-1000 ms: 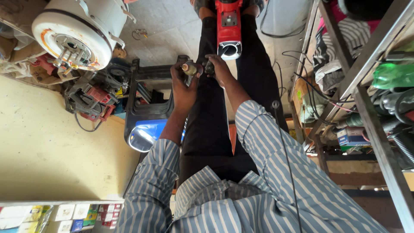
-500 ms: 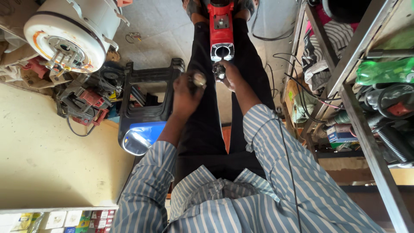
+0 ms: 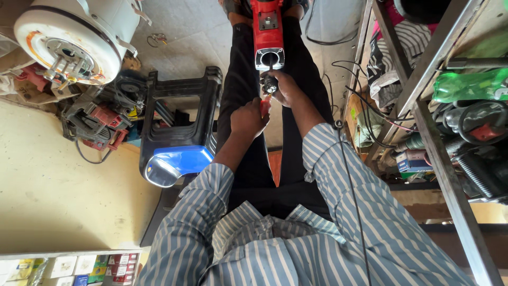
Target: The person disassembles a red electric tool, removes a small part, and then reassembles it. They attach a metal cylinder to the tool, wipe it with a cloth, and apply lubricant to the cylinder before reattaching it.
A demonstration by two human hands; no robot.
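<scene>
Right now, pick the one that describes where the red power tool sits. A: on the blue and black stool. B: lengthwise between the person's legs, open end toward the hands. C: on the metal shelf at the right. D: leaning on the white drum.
B: the red power tool lies along the dark trousers, its open end facing the right hand and left hand, which meet just below it.

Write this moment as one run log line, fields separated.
left hand: grips red-handled screwdriver | right hand: holds dark part | red power tool: between legs
</scene>
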